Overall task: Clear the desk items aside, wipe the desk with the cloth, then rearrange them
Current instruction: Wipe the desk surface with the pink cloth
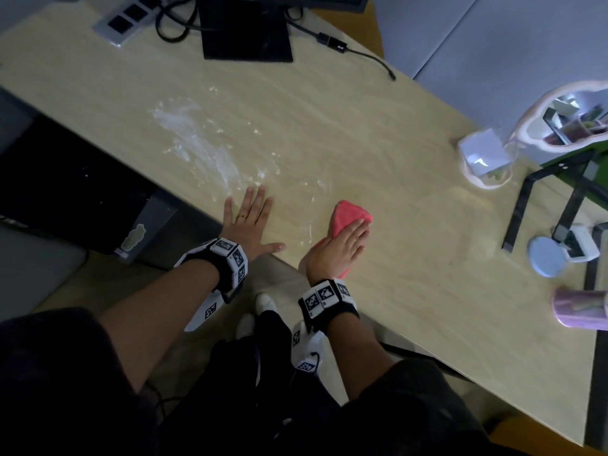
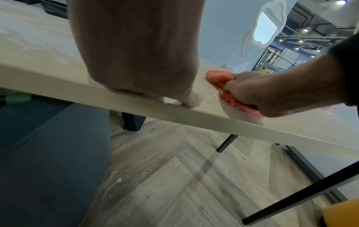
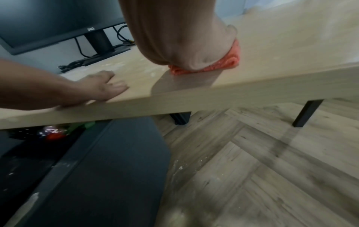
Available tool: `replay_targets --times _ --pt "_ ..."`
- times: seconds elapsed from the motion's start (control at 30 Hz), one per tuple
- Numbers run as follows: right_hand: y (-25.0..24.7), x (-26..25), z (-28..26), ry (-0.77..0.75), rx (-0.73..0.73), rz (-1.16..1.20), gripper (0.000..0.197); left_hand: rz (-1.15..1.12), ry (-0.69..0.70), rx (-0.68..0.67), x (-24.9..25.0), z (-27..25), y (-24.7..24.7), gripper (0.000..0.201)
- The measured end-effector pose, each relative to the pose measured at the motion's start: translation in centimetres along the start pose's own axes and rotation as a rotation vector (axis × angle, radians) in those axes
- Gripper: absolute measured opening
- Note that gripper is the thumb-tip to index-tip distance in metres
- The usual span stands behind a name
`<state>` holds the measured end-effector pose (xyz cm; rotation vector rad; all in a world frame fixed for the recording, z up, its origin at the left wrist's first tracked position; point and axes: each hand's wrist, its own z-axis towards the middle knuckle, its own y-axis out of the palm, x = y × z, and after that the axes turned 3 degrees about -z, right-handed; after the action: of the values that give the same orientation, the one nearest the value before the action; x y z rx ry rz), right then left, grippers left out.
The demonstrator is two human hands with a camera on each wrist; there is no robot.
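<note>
A pink-red cloth (image 1: pixel 350 213) lies bunched on the light wooden desk (image 1: pixel 362 126) near its front edge. My right hand (image 1: pixel 342 245) lies on top of it, fingers laid over the cloth and the thumb curled into its folds; the left wrist view shows the cloth (image 2: pixel 219 76) gathered under that hand (image 2: pixel 252 90). My left hand (image 1: pixel 251 218) rests flat on the desk to the cloth's left, fingers spread, holding nothing. A smear of white powder (image 1: pixel 197 149) streaks the desk just beyond the left hand.
Pushed to the desk's right end stand a cloud-shaped mirror (image 1: pixel 566 123), a small white box (image 1: pixel 483 153), a black frame stand (image 1: pixel 543 205), a blue disc (image 1: pixel 546 260) and a purple cup (image 1: pixel 579 307). At the back are a monitor base (image 1: pixel 246 31), a power strip (image 1: pixel 125 18) and a cable (image 1: pixel 365 55).
</note>
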<state>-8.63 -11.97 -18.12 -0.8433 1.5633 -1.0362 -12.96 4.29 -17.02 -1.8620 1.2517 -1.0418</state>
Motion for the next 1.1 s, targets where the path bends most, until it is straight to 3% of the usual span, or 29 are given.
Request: replay_targets --times 0.17,0.3,0.47,0.6,0.7,0.77,0.93,1.0,1.1 --pt "1.8 -3.6 -0.9 0.058 0.009 0.049 0.074 0.009 0.003 0.018 0.0 0.1 0.2 0.104" --pt "2.1 -4.6 -0.5 0.123 -0.030 0.040 0.076 0.026 0.001 0.004 -0.1 0.0 0.1 0.117" --pt "2.7 -7.8 1.8 0.088 -0.089 0.097 0.076 0.045 0.004 0.046 -0.1 0.2 0.5 0.121" --pt "3.0 -9.1 4.8 -0.242 -0.243 0.178 0.072 0.022 0.002 0.124 -0.5 0.5 1.3 0.120" --pt "3.0 -8.4 6.7 -0.452 -0.407 0.297 0.052 0.053 0.011 0.084 -0.8 0.7 1.5 0.125" --pt "2.3 -7.7 8.1 -0.369 -0.387 0.473 0.038 0.045 0.027 0.092 -0.9 0.6 1.3 0.124" --pt "-0.7 -7.9 9.7 -0.272 -0.408 0.633 0.047 -0.018 0.017 0.138 -1.3 0.1 0.5 0.122" --pt "-2.6 -8.0 9.8 -0.270 -0.308 0.612 0.045 -0.010 -0.029 0.141 -1.8 -0.2 -0.8 0.121" --pt "-3.6 -7.2 10.5 -0.258 -0.176 0.605 0.041 0.016 -0.136 0.132 -3.4 -0.7 -2.3 0.103"
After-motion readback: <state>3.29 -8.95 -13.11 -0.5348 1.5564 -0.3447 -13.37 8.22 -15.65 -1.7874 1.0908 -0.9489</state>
